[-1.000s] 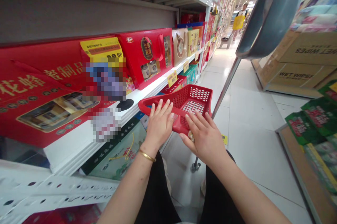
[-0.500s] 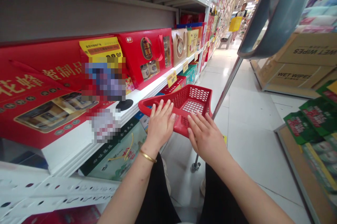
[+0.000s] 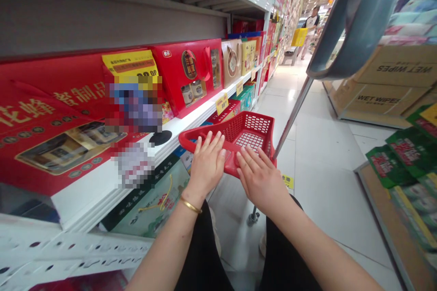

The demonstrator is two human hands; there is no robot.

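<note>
The red basket sits just ahead of and under the hands, its near rim crossing beneath both sets of fingers. It looks like moulded plastic with latticed walls: probably light and stiff, a little smooth under the palms, hardly fragile. The thick, rounded rim seems the best place to take hold, one hand well to each side, since the thin lattice would likely give a poorer grip. The left hand and right hand lie flat, palms down, fingers stretched out rather than curled; how hard they press, I cannot tell.

Counted: one basket, two hands and one gold bracelet on the left wrist. One metal pole slants up beyond the right hand, with one grey loop at its top. Left of the left hand, two big red boxes stand on the shelf; one pale green package lies lower, beside the left wrist.
</note>
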